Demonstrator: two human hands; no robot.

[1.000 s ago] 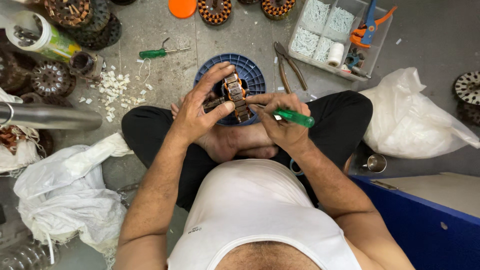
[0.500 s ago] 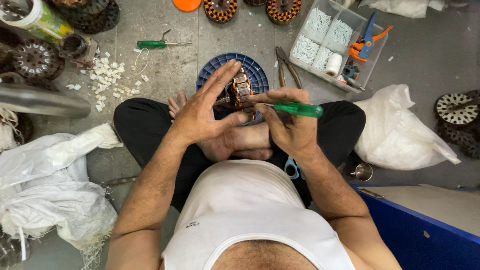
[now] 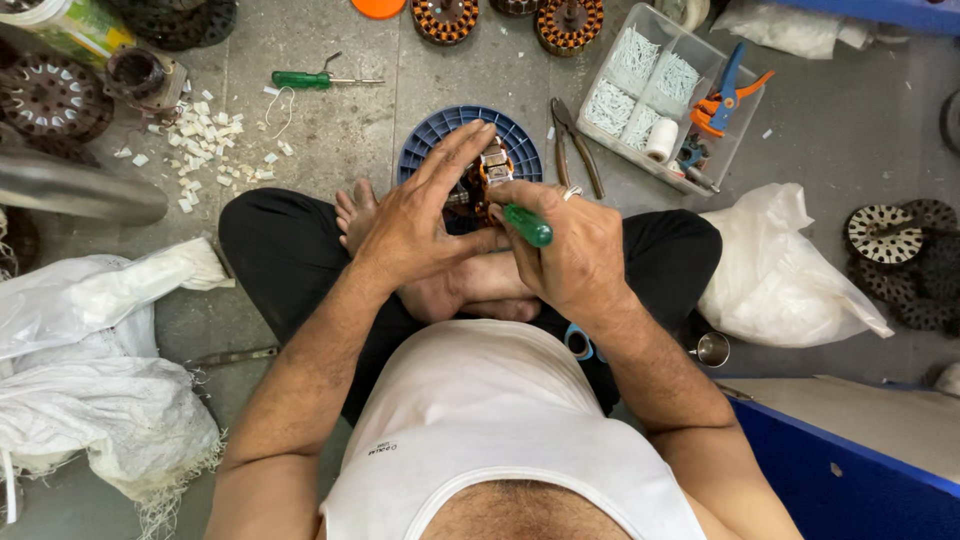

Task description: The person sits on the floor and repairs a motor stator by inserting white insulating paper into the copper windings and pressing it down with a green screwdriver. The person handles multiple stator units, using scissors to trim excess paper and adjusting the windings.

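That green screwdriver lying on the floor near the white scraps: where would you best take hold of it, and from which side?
Grip the green screwdriver by its thick green handle, coming straight down from above. It lies flat on the concrete floor, handle to the left and thin metal shaft to the right. The handle is the widest part, with bare floor on both long sides for the fingers. The white scraps lie below it, apart.

A green-yellow labelled can (image 3: 65,28) lies top left.

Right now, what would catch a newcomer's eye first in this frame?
At centre, the left hand steadies a copper-wound motor part over a blue round disc, while the right hand works it with a green-handled tool. A clear compartment tray sits upper right, and white chips litter the floor upper left.
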